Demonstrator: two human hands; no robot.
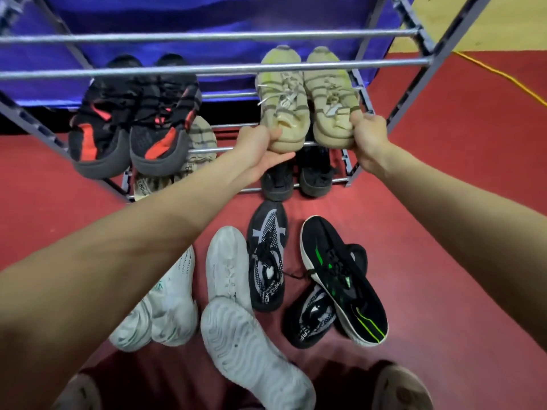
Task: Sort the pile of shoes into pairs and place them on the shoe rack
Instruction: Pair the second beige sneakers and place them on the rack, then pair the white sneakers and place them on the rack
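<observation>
A metal shoe rack (207,68) stands before me on the red floor. My left hand (260,146) grips the heel of one beige knit shoe (282,99). My right hand (368,134) grips the heel of its twin (328,93). Both beige shoes rest toes-away on the middle shelf at the right. A black and red pair (133,122) sits on the same shelf at the left. On the bottom shelf are a black pair (296,176) and another beige shoe (189,161), partly hidden.
Loose on the floor near me lie several white shoes (225,261), two black and white knit shoes (268,255), and a black shoe with green stripes (343,276) overlapping one of them. A yellow cable (503,75) runs at the far right. A blue cloth (177,16) hangs behind the rack.
</observation>
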